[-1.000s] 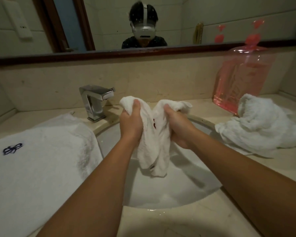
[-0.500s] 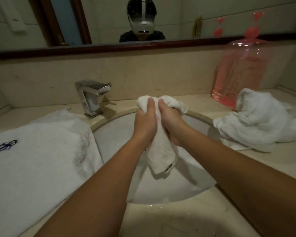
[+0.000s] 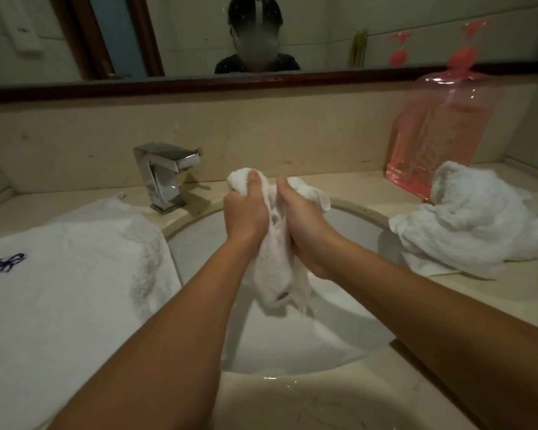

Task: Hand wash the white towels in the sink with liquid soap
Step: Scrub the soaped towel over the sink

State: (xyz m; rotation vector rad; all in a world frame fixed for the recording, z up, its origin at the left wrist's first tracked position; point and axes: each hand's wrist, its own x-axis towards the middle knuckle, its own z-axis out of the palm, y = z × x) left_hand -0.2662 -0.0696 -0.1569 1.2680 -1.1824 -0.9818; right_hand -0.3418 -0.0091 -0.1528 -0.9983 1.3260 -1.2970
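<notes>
Three towels: all white terry, spread along the beige stone counter (image 3: pixel 323 398) and over its basin.
left towel (image 3: pixel 75 274): thick pile, folded flat, covers the counter's left edge; its right side overhangs the basin rim.
emblem (image 3: pixel 5 263): navy embroidery on the left towel, a looped monogram; no letters can be made out.
faucet (image 3: pixel 165 175): chrome, square-edged, at the counter's back edge, spout pointing right toward the basin.
left hand (image 3: pixel 246 215): fist closed round the upper part of the held towel, thumb on top of the bunched cloth.
held towel (image 3: pixel 277 274): small, wet-looking, wrung into a rope between both fists above the sink; long axis vertical, bunched top above the knuckles, loose end hanging toward the bowl.
tag (image 3: pixel 282 295): small dark label near the hanging end; unreadable.
right hand (image 3: pixel 308 237): fingers wrapped round the same cloth, just beside the left hand.
sink (image 3: pixel 354 225): round white bowl set into the counter.
soap bottle (image 3: pixel 441 135): clear pink plastic, flat-sided, back right corner; raised lettering too blurred to read.
right towel (image 3: pixel 479 218): crumpled heap at the right edge, touching the bottle's base.
</notes>
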